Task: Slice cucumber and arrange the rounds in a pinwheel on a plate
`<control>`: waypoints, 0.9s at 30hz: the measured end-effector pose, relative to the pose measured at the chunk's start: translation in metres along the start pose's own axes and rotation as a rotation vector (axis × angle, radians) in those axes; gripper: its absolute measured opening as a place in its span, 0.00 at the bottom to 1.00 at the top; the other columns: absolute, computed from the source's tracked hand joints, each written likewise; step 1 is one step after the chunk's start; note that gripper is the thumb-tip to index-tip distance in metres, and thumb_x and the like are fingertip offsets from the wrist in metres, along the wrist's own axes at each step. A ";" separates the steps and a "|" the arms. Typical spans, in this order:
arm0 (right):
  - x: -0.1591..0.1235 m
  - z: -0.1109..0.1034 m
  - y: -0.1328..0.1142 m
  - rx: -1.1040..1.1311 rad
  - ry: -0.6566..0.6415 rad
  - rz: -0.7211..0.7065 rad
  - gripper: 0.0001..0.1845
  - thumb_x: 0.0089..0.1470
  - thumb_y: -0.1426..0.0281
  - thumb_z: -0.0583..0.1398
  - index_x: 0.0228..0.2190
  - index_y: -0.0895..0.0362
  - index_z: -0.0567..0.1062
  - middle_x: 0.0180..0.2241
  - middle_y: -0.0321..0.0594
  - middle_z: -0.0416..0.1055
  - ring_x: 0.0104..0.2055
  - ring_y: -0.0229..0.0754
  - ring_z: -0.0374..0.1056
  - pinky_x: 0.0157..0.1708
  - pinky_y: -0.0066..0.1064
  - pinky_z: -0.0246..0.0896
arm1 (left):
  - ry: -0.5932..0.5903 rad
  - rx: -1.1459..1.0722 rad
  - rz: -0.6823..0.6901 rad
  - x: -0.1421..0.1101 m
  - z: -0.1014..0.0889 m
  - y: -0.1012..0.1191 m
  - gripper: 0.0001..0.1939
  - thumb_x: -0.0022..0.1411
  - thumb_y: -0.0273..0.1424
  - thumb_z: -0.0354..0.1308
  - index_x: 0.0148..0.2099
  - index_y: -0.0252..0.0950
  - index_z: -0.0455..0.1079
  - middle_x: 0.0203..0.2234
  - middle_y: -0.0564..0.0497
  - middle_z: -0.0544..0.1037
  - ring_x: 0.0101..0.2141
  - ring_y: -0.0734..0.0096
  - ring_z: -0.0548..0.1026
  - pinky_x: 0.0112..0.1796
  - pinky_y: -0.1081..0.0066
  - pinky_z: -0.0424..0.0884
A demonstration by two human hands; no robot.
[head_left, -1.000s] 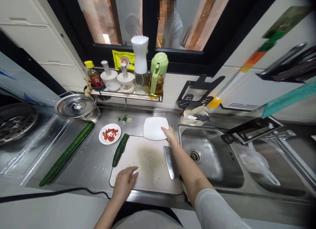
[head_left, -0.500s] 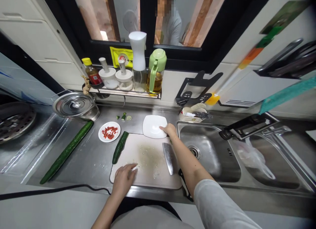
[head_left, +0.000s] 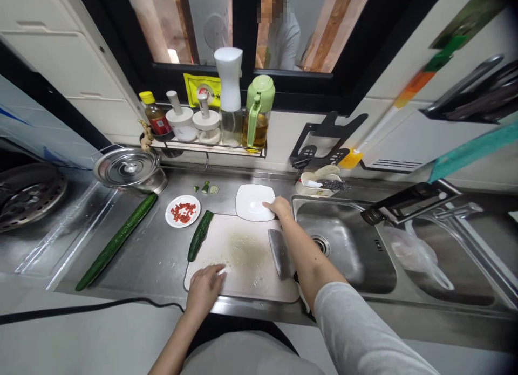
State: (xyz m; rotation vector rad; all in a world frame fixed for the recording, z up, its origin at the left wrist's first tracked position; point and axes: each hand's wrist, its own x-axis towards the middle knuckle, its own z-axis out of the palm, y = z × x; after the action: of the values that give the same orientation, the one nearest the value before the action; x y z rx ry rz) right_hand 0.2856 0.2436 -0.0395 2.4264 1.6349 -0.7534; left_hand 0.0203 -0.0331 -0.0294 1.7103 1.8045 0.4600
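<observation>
My right hand (head_left: 280, 208) grips the right edge of a white squarish plate (head_left: 250, 201) behind the cutting board, thumb on top, other fingers mostly hidden. The plate's surface is bare. My left hand (head_left: 205, 284) rests at the front left of the pale cutting board (head_left: 226, 245), fingers apart and holding nothing. A cut length of cucumber (head_left: 200, 236) lies along the board's left edge. Under my right forearm is a kitchen knife (head_left: 278, 252), its blade on the board and its handle partly hidden. Wet greenish residue marks the board's middle.
Left of the board are a small plate (head_left: 196, 219) of chopped red pieces, a long cucumber (head_left: 117, 241) and a lidded steel pot (head_left: 156, 182). Cucumber scraps (head_left: 205, 188) lie behind. A sink (head_left: 343, 256) is at right; a seasoning rack (head_left: 238, 149) hangs above.
The camera view has shifted slightly. My hands, the white plate, the knife and the cucumber keep their positions relative to one another.
</observation>
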 end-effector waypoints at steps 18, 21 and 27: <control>-0.186 0.050 0.149 0.074 0.084 -0.157 0.16 0.53 0.60 0.58 0.41 0.57 0.71 0.37 0.43 0.73 0.37 0.43 0.67 0.32 0.28 0.51 | 0.533 0.076 -0.233 0.065 0.001 0.009 0.16 0.59 0.34 0.54 0.50 0.42 0.70 0.49 0.45 0.68 0.50 0.55 0.65 0.51 0.56 0.59; -0.199 0.061 0.156 -0.001 0.038 -0.177 0.19 0.51 0.63 0.60 0.44 0.58 0.70 0.43 0.46 0.70 0.43 0.45 0.66 0.37 0.29 0.53 | 0.563 0.181 -0.294 0.080 -0.004 0.010 0.20 0.59 0.34 0.55 0.54 0.43 0.67 0.52 0.44 0.66 0.53 0.53 0.62 0.52 0.54 0.56; -0.204 0.065 0.150 -0.078 0.022 -0.147 0.23 0.50 0.68 0.59 0.49 0.60 0.68 0.47 0.50 0.69 0.48 0.49 0.65 0.41 0.32 0.54 | 0.511 0.305 -0.408 0.097 -0.012 0.008 0.27 0.58 0.35 0.56 0.60 0.44 0.60 0.55 0.42 0.63 0.54 0.52 0.61 0.51 0.54 0.56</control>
State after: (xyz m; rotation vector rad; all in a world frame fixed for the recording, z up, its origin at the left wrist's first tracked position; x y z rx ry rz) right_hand 0.3384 -0.0124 -0.0274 2.2896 1.8314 -0.6703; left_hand 0.0203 0.0653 -0.0329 1.4286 2.6379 0.4931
